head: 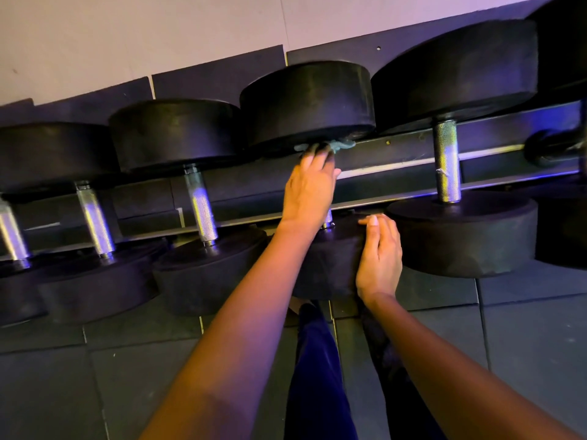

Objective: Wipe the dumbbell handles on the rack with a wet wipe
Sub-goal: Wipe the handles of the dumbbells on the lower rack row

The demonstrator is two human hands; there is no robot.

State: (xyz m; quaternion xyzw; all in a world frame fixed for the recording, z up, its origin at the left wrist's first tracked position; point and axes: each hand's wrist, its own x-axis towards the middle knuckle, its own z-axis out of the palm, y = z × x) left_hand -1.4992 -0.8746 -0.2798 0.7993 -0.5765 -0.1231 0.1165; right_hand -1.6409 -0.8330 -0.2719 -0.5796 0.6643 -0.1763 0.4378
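Several black dumbbells lie side by side on a dark metal rack (397, 160). My left hand (309, 188) wraps around the handle of the middle dumbbell (306, 103), with a pale wet wipe (341, 143) bunched under its fingertips at the handle's far end. Most of that handle is hidden by the hand; only its near end (327, 219) shows. My right hand (379, 258) rests with relaxed fingers on the near head (330, 265) of the same dumbbell. Bare knurled steel handles stand on the left (200, 206) and right (446, 161).
A pale wall with dark padding panels (219, 74) runs behind the rack. Dark rubber floor tiles (524, 338) lie below. My legs in dark trousers (317, 360) stand close to the rack between my arms.
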